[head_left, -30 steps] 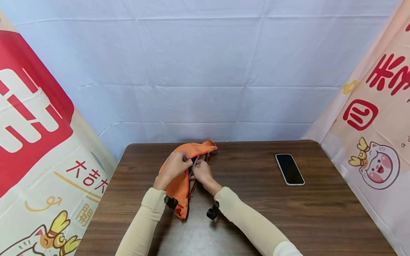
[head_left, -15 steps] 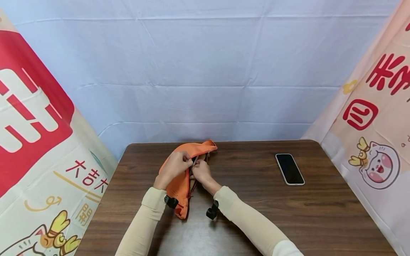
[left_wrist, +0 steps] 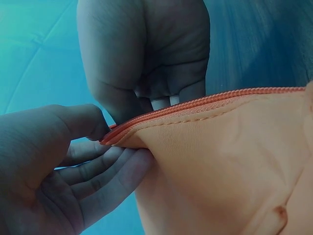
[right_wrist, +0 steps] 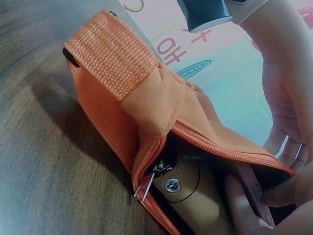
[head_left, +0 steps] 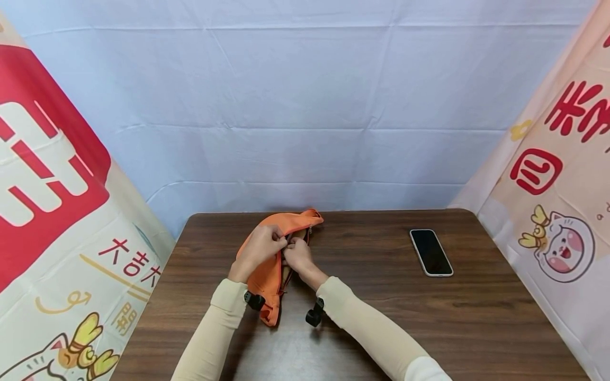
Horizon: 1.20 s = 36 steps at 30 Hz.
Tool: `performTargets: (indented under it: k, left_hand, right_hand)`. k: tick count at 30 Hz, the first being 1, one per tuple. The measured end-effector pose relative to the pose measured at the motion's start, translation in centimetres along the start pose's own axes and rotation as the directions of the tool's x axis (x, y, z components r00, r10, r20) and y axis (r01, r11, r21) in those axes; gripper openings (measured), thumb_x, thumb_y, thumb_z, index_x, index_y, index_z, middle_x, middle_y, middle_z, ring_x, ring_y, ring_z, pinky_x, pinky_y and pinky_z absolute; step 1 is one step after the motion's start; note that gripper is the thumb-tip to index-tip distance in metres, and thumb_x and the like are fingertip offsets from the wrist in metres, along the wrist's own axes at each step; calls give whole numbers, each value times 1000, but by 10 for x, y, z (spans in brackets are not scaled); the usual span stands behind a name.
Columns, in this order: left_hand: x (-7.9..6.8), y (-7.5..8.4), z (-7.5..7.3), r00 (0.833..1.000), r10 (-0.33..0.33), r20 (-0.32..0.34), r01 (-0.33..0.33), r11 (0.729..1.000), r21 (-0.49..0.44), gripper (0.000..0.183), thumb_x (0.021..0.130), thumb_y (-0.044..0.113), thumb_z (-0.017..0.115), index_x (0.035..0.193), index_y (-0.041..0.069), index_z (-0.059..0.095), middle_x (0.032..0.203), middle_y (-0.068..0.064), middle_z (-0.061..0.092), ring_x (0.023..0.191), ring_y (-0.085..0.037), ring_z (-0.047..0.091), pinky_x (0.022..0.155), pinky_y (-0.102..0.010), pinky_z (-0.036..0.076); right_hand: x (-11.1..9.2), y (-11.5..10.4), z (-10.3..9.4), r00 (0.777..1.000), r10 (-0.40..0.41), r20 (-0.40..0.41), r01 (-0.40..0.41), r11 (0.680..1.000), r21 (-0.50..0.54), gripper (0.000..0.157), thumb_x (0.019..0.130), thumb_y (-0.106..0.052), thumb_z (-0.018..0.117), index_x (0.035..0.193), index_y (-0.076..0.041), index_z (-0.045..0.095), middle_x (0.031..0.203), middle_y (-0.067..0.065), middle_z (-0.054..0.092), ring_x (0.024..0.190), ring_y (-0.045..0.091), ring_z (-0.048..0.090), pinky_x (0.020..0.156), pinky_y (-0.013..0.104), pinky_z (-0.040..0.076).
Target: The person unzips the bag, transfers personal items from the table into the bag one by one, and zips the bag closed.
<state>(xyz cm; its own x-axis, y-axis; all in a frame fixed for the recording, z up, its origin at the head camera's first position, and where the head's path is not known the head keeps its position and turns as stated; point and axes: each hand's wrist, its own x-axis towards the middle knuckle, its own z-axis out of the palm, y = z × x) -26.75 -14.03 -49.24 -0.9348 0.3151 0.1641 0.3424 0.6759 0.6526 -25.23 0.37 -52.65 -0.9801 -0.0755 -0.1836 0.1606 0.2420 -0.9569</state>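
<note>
Orange bag (head_left: 268,275) lying on the left half of the table (head_left: 381,317), unzipped, its mouth toward the right hand (head_left: 299,255). Left hand (head_left: 259,246): thumb and fingers pinch the zip edge (left_wrist: 230,98), holding the mouth apart. Right hand: inside the mouth, digits closed about a slim item (right_wrist: 253,191), identity uncertain, beside a tan case (right_wrist: 195,205). Step in hand, as judged: handling the item within the bag. The next move probably calls for a steady left pinch, lest the fabric fold over the right fingers. The far table edge runs just behind the bag; wider room lies rightward, as far as the phone (head_left: 431,253).
</note>
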Motion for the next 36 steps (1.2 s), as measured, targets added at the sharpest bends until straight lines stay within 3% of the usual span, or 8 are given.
performTargets:
  k: [9, 18, 28, 36]
  left_hand:
    - [-1, 0, 0, 1000, 10, -5, -10, 1000, 4, 9, 101, 10, 67, 95, 10, 74, 84, -3, 71, 63, -12, 56, 64, -27, 47]
    - [-1, 0, 1, 1000, 16, -2, -16, 1000, -7, 11, 102, 10, 67, 94, 10, 73, 81, -2, 70, 59, -12, 55, 60, -26, 45]
    - [0, 0, 1, 1000, 5, 10, -5, 1000, -26, 11, 102, 10, 66, 93, 9, 72, 78, -3, 68, 57, -13, 54, 57, -26, 44]
    - [0, -1, 2, 1000, -5, 13, 5, 1000, -28, 10, 102, 10, 66, 95, 8, 72, 80, -4, 70, 56, -12, 55, 56, -25, 45]
  right_hand:
    - [0, 3, -2, 1000, -2, 10, 2, 1000, 4, 34, 101, -2, 53, 134, 4, 60, 95, 14, 73, 75, 18, 73, 75, 38, 64]
    - [1, 3, -5, 1000, -26, -8, 25, 997, -66, 33, 100, -2, 55, 131, 5, 62, 70, 7, 68, 60, 30, 72, 71, 48, 63]
    - [-2, 4, -5, 1000, -25, -16, 24, 997, -70, 34, 100, -3, 58, 134, 6, 60, 100, 17, 78, 65, 16, 72, 80, 49, 64]
    - [-1, 6, -5, 998, -46, -41, 42, 995, -88, 28, 100, 0, 60, 126, 7, 64, 102, 20, 78, 68, 24, 76, 75, 47, 65]
